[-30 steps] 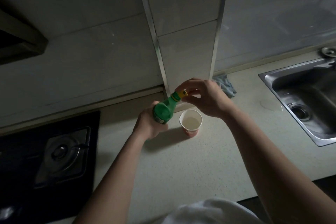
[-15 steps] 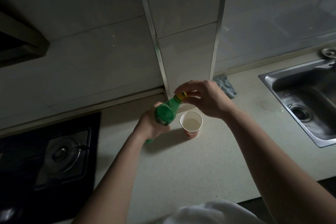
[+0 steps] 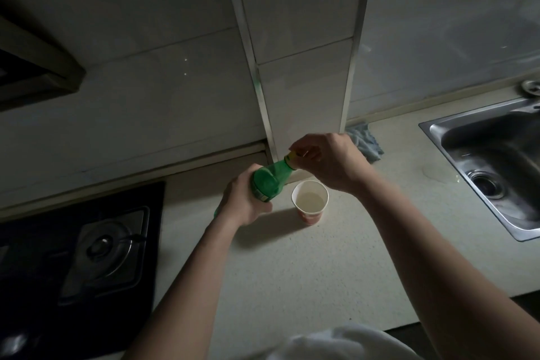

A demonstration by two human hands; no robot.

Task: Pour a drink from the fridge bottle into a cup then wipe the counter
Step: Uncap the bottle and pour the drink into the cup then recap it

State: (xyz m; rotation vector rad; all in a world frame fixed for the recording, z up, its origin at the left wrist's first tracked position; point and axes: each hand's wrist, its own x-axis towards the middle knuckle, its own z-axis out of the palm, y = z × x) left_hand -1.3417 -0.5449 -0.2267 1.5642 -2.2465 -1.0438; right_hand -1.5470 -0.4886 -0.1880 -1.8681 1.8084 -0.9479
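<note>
Recapping. My left hand (image 3: 245, 202) gripped the green plastic bottle (image 3: 270, 181); my right hand (image 3: 330, 164) pinched its yellow screw cap (image 3: 290, 156), barely shifted from a second before. The filled white paper cup (image 3: 309, 217) stood at the bottle's four o'clock. I judged pouring done, wiping pending.

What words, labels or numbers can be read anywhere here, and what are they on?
Nothing is legible.
On the green bottle: a label band with pale marks, too blurred to read.
On the paper cup: red print near its base, too blurred to read.
On the yellow cap: nothing visible; the right hand covers most of it.
On the stove, sink and wall tiles: no writing shows.
</note>
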